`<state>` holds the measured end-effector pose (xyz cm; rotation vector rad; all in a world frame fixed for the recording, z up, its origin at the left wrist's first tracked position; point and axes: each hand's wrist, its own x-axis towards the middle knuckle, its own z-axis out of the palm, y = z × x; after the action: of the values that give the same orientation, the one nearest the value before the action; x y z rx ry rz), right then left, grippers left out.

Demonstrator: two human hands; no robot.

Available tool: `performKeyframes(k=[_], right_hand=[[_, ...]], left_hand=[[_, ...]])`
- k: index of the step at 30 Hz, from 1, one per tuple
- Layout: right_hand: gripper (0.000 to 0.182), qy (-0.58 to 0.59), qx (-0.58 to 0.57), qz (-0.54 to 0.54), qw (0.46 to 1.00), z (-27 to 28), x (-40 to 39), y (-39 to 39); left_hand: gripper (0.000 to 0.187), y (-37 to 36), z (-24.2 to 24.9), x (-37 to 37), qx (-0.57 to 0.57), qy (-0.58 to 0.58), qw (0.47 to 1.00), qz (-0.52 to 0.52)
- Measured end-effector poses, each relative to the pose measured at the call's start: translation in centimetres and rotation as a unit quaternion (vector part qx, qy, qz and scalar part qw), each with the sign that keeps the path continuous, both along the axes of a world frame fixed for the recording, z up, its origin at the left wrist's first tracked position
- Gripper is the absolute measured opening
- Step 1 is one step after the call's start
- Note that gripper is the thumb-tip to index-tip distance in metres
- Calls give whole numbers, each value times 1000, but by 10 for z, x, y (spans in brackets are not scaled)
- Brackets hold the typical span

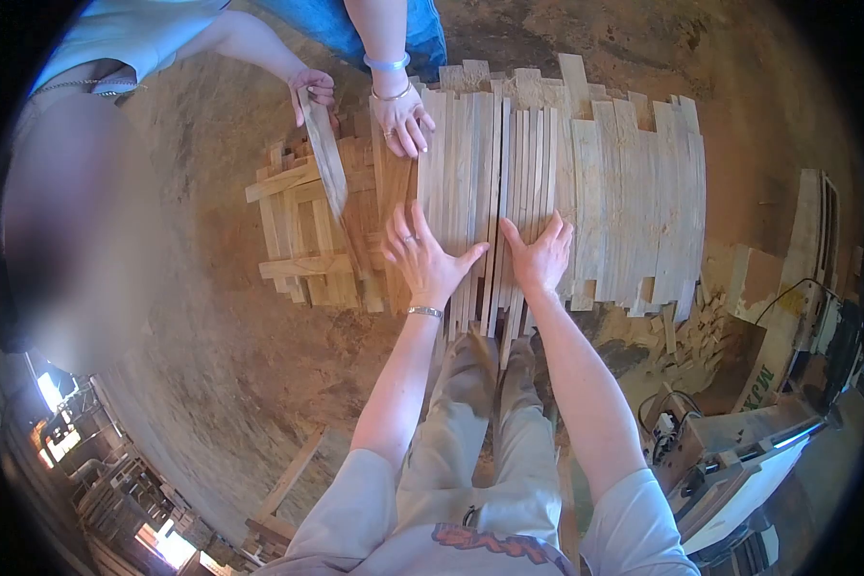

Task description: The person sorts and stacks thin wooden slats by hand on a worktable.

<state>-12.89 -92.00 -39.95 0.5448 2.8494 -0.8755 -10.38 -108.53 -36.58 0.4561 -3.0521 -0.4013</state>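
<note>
My left hand (422, 257) lies spread on a row of pale wooden slats (456, 173), its thumb stretched toward a dark gap between slats. To the right, my right hand (540, 257) rests with thumb and fingers apart across a bundle of narrow slats (531, 158), which stands on edge beside that gap. Neither hand is closed around a slat. Across the stack, another person's hand (400, 120) with bangles touches the slats near a browner board (394, 182). That person's other hand (313, 88) grips a loose wooden strip (328, 163).
Wider, rough-ended slats (634, 192) continue to the right. A crisscross pile of strips (302, 235) lies at left on the dirt floor (202, 240). Wood scraps (691, 336) and a machine (739, 461) with cables are at lower right. My legs (480, 432) stand against the stack.
</note>
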Motion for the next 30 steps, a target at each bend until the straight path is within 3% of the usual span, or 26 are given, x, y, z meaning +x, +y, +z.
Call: performKeyframes(k=[4, 8, 14, 20, 26, 29, 30], right_hand=[[98, 7, 1, -3, 1000, -2, 1, -2], [98, 5, 10, -5, 1000, -2, 2, -2], [98, 6, 11, -9, 1000, -4, 2, -3], [100, -5, 18, -9, 1000, -4, 2, -3], [98, -6, 37, -12, 999, -3, 1, -7], [98, -21, 42, -10, 999, -4, 0, -7], [98, -28, 40, -13, 999, -4, 1, -7]], left_hand=[[138, -4, 4, -10, -31, -30, 999, 8], [140, -8, -11, -5, 90, -42, 994, 43], [148, -16, -2, -6, 60, -133, 982, 121], [145, -43, -18, -14, 123, -139, 976, 118], [141, -32, -19, -11, 109, -110, 980, 124], [124, -37, -14, -16, 102, -106, 979, 143], [111, -40, -17, -17, 169, -75, 970, 161]])
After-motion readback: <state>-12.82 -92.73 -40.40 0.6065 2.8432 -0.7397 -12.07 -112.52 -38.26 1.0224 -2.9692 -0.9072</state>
